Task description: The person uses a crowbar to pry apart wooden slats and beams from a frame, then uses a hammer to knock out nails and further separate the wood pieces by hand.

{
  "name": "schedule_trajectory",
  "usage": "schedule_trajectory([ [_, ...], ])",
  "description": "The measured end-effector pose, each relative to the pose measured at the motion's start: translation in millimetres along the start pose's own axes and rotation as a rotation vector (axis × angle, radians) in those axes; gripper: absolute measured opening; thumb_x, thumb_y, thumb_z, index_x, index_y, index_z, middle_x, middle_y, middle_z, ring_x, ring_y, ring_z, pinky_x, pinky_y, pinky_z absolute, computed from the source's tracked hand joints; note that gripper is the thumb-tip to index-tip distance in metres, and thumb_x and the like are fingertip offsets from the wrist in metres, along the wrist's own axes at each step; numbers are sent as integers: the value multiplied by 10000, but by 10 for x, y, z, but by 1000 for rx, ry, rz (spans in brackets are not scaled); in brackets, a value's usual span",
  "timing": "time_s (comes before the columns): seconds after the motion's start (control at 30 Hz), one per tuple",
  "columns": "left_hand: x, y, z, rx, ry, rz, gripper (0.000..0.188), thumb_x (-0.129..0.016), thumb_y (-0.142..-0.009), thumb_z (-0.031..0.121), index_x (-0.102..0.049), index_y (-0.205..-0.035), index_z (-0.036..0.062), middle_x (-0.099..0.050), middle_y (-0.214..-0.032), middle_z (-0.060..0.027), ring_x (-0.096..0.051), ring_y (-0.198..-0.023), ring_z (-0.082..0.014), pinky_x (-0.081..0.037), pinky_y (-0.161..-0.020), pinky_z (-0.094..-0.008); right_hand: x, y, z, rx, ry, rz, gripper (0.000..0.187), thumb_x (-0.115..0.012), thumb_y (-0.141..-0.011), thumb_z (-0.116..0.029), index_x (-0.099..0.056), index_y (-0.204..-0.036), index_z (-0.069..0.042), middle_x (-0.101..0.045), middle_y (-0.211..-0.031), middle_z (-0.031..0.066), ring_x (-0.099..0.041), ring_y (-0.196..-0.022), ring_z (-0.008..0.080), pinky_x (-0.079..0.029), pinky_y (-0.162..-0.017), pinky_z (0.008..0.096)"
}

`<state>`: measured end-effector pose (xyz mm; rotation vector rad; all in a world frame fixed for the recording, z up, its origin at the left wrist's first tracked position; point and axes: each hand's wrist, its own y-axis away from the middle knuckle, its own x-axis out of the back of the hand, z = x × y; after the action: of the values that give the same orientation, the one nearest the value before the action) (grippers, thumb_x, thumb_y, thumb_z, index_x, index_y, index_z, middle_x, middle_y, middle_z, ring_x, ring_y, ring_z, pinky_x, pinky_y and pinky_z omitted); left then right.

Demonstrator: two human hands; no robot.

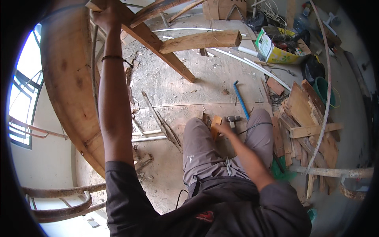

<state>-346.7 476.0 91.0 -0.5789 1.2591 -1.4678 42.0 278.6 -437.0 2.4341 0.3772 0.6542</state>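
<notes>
My left hand is raised at the top left, with its fingers closed round a long slanted wooden beam; a dark band sits on the wrist. A shorter thick timber crosses that beam. My right hand reaches down between my grey-trousered knees and is blurred. It is at a small orange wood block and right beside a hammer lying on the plywood floor. Whether the fingers grip either one is not visible.
A big curved plywood form fills the left side, with rusty bars below it. To the right lie a blue bar, a heap of wood offcuts, a green bucket, white pipes and a cardboard box of tools.
</notes>
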Motion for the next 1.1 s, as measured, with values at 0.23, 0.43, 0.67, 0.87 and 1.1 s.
schedule_trajectory([
  [0.23, 203, 181, 543, 334, 118, -1, 539, -859, -748, 246, -635, -1131, -60, -695, -1047, -157, -681, -881, -239, -571, -747, -354, -1407, -430, 1260, -18, 29, 378, 954, -719, -794, -307, -155, -1526, -71, -507, -1330, 306, -556, -1190, 428, -473, -973, 495],
  [0.43, 387, 160, 331, 86, 81, 72, 680, -843, -732, 377, -592, -1127, -116, -672, -1077, -232, -670, -960, -327, -528, -853, -420, -998, -145, 759, 47, -46, 363, 1064, -760, -747, -326, -112, -1548, -59, -454, -1397, 319, -513, -1254, 434, -430, -1038, 472],
  [0.67, 327, 15, 272, 132, 89, -112, 619, -771, -815, 408, -606, -1170, -72, -666, -1135, -208, -658, -1039, -292, -524, -911, -403, 735, -868, 430, 24, -984, 373, 503, -702, -881, -410, -526, -1273, -148, -609, -932, 63, -603, -820, 180, -531, -609, 398],
  [0.87, 362, -223, -778, 197, -49, -66, 665, -840, -727, 506, -709, -1005, -83, -726, -1010, -198, -705, -925, -282, -559, -911, -380, 2376, -24, -65, 374, -1193, 815, 387, -711, -870, -316, -610, -1147, -66, -631, -997, 48, -607, -868, 183, -502, -746, 334],
  [1.1, 395, -47, -345, 313, 90, -125, 598, -859, -760, 332, -647, -1157, -61, -695, -1145, -159, -685, -1014, -234, -566, -906, -355, 3528, 551, 272, 389, -956, 1554, 508, -616, -944, -254, -472, -1380, -38, -594, -1264, 171, -562, -1186, 270, -474, -954, 384],
])
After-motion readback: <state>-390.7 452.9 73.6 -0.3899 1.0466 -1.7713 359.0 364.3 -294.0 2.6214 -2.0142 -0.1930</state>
